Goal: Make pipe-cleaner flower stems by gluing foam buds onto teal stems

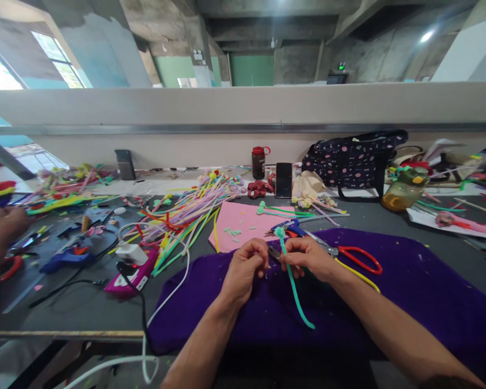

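Between the thumb and fingers of my right hand is a green pipe cleaner, closed in a pinch. Its fuzzy tuft points up, and the long tail hangs down over a purple cloth. My left hand faces it with fingers curled together; what they grip is hidden. A small dark piece shows between both hands, its kind unclear. Just behind the hands lies a blue glue gun. Red-handled scissors rest right of my right hand.
Pink foam sheet with green bits lies behind. Left are piled pipe cleaners, a magenta power strip with cables, and another blue glue gun. A co-worker's hand is far left. A phone, bottle and bag stand behind.
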Motion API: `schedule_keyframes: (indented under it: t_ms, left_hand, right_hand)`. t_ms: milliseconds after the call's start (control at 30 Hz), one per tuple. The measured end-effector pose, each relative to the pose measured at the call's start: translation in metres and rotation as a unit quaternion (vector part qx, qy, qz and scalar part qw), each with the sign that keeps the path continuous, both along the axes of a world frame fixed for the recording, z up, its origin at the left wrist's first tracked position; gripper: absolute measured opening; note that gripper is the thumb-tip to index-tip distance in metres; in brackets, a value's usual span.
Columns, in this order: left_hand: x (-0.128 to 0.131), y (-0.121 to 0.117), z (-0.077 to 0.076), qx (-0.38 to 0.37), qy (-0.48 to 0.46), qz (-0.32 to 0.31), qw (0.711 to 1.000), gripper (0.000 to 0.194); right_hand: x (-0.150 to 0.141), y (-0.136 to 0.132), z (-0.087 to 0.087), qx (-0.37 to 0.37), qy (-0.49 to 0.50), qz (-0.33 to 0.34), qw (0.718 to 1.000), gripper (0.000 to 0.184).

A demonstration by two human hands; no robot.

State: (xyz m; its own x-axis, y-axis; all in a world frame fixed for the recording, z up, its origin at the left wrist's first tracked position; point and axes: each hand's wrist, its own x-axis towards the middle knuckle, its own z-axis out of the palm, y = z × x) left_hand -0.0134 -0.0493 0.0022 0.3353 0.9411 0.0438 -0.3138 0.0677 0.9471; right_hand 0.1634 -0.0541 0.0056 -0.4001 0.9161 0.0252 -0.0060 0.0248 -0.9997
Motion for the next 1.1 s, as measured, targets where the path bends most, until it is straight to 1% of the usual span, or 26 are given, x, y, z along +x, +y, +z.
schedule_keyframes:
  t_ms: [167,233,300,400,467,567,800,1000,1100]
  left_hand:
    - [0.003,-0.002,-0.002,-0.001,0.025,-0.073,0.997,0.02]
    - [0.005,-0.003,-0.003,-0.005,0.031,-0.086,0.996,0.025]
    - [0.006,-0.004,-0.003,-0.008,0.026,-0.081,0.996,0.026]
    - [0.005,-0.003,-0.003,-0.033,0.015,-0.042,0.998,0.02]
    - [0.002,-0.002,-0.002,-0.052,0.016,-0.026,0.998,0.02]
    - [0.001,-0.001,-0.001,-0.055,0.017,-0.042,0.997,0.021]
    - [0.001,-0.001,-0.001,-0.057,0.035,-0.081,0.995,0.021]
    - [0.001,-0.005,0.0,-0.047,-0.006,-0.085,0.995,0.018]
    - [0.001,-0.007,0.001,-0.033,-0.029,-0.081,0.996,0.018]
  right_hand:
    - [0.002,0.001,-0.001,-0.002,0.008,-0.004,1.0,0.019]
    - [0.002,0.001,-0.002,-0.002,0.008,-0.004,1.0,0.018]
    - [0.003,0.001,-0.003,-0.003,0.008,0.001,1.0,0.017]
    - [0.001,0.0,-0.002,-0.016,0.016,0.029,0.999,0.017]
    - [-0.001,-0.002,-0.001,-0.027,0.015,0.052,0.998,0.018]
    - [-0.004,-0.005,0.0,-0.036,0.001,0.076,0.996,0.021]
    - [-0.004,-0.008,0.0,-0.043,-0.001,0.102,0.994,0.021]
    - [-0.005,-0.01,0.002,-0.044,-0.003,0.113,0.993,0.021]
    - [-0.006,-0.011,0.003,-0.036,-0.024,0.116,0.992,0.021]
